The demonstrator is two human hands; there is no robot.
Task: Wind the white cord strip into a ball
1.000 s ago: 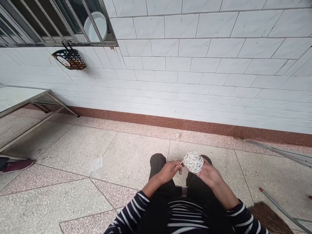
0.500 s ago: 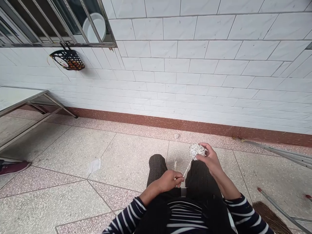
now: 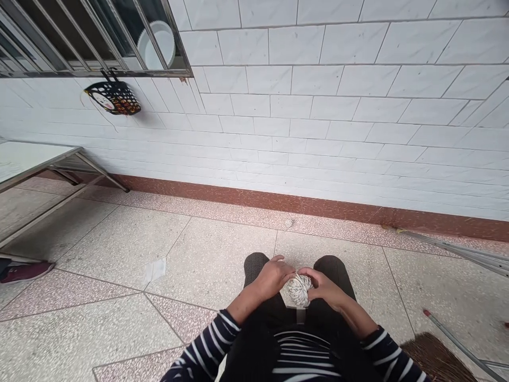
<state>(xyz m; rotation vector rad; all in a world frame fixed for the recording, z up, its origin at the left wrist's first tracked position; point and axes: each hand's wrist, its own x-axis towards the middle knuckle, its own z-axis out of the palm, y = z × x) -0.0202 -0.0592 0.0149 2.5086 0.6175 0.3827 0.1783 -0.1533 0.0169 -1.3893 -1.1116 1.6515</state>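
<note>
Above my lap, between my knees, is a ball of white cord [image 3: 299, 291], wound thick and rounded. My right hand [image 3: 326, 291] grips it from the right, thumb and fingers curved round its side. At its upper left edge, my left hand [image 3: 274, 277] is closed with its fingertips against the cord; one finger sticks out a little. The strand itself is hidden at those fingertips.
A metal-framed table [image 3: 43, 154] stands at left, with another person's shoe [image 3: 29, 270] beneath. White paper [image 3: 155, 270] lies on the floor. A broom [image 3: 435, 355] and metal poles [image 3: 457, 246] are at right. A black basket [image 3: 113, 98] hangs from the window bars.
The ball has come down and left from above my right knee to between my knees. My left hand, which held the stretched strand lower down, has risen to the ball.
</note>
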